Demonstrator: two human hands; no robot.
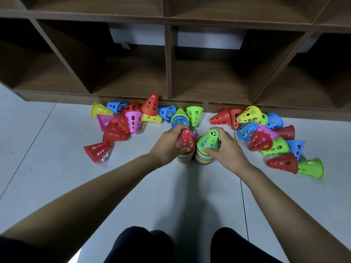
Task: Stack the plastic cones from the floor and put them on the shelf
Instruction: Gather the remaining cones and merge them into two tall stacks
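The fingers (182,149) of the left hand (169,143) are curled round a red cone (187,138), thumb on the near side and the other fingers over the far side. That cone tops a left stack (183,159) whose striped rims show just below the hand. The right hand (228,147) grips a green cone (208,138) the same way, its thumb pressed against the near wall; this cone caps a right stack (203,158). The two stacks stand upright on the floor (171,196), just beside each other.

Just behind the left hand a blue cone with a green one on it (180,119) stands point up. Loose cones lie tumbled on either side: a left heap (117,128) of red, pink, yellow and blue, and a right heap (260,141) of red, green, blue, yellow and pink. Both heaps reach back to the foot of the brown shelf (168,63), whose open compartments hold no cones. Dark-clothed knees (140,243) show at the near edge.
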